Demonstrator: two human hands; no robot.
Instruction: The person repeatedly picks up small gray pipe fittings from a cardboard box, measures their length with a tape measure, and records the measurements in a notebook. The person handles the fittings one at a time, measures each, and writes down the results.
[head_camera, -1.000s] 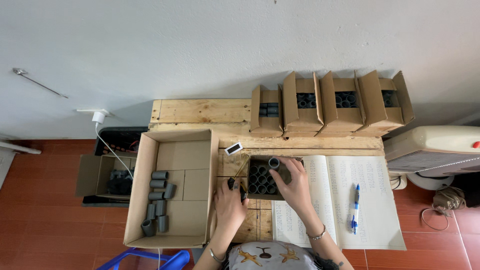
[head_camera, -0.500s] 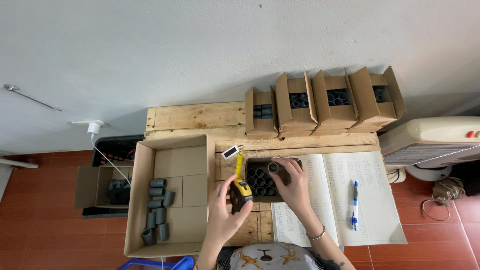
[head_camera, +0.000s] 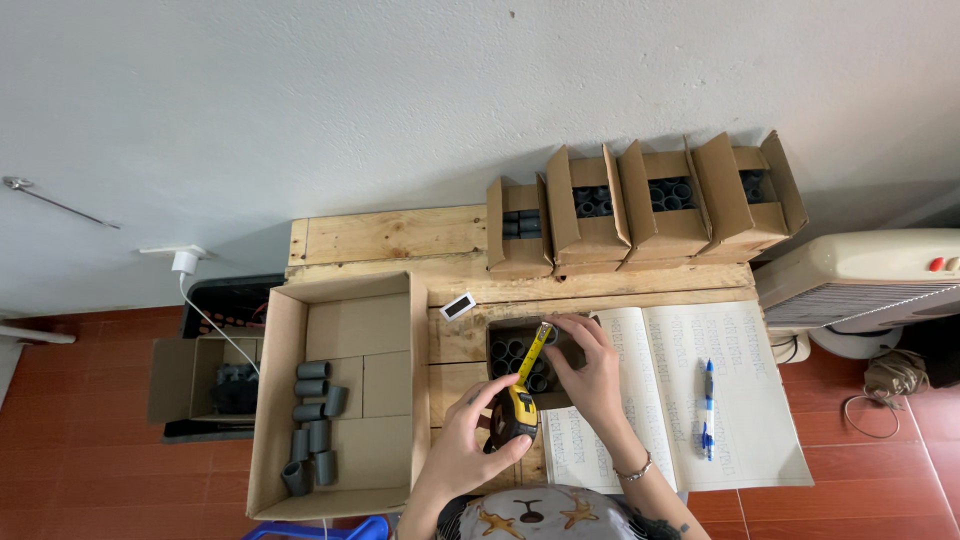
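1. The left hand (head_camera: 470, 440) grips a yellow tape measure (head_camera: 518, 413), fingers wrapped round its case; its blade runs slantwise up and to the right, away from the person.
2. The right hand (head_camera: 592, 372) pinches the blade's far end over the small box (head_camera: 508, 335) of dark pipe pieces.
3. Left of the small box, a big open carton (head_camera: 345, 325) holds grey pipe pieces (head_camera: 312, 425); right of it lies an open notebook (head_camera: 700, 400) with a blue pen (head_camera: 707, 410); beyond it stand four cartons (head_camera: 640, 205) of dark pieces.

Yellow tape measure (head_camera: 520, 408), blade extended
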